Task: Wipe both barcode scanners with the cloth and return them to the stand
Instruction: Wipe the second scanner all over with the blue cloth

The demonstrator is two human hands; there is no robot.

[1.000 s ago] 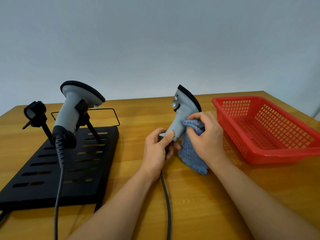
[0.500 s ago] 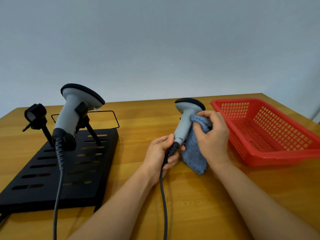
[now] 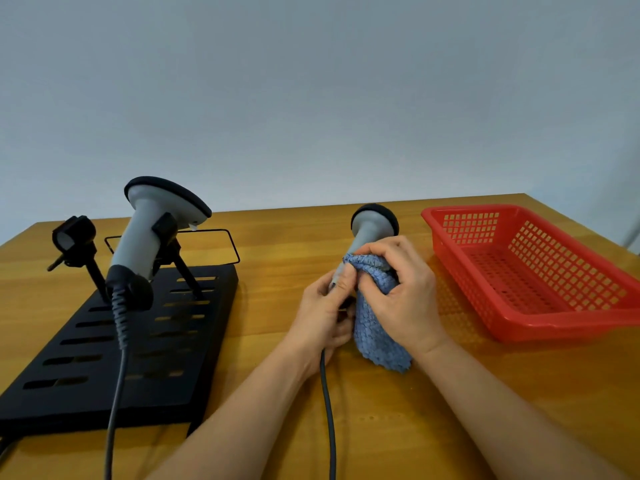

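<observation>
Near the desk [image 3: 398, 427] front, a corded barcode scanner [image 3: 372, 227] is gripped at the handle by the left hand [image 3: 323, 317], while the blue cloth [image 3: 375, 327] is pinched around its neck by the right hand [image 3: 403, 289]. Wiping is judged underway, return pending. Farther left, the second scanner [image 3: 149, 233] is seated on the black stand [image 3: 114, 348], one cradle [image 3: 73, 233] unoccupied.

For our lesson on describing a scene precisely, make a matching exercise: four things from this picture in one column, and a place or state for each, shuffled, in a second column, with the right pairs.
Things
1. scanner with the cloth
2. second scanner
3. blue cloth
4. red basket

Places or states
A. sits in a clip on the black stand
B. at the right of the table, nothing seen in it
C. held upright by the left hand
D. wrapped round a handle under the right hand

Pairs: 1-C, 2-A, 3-D, 4-B
</observation>
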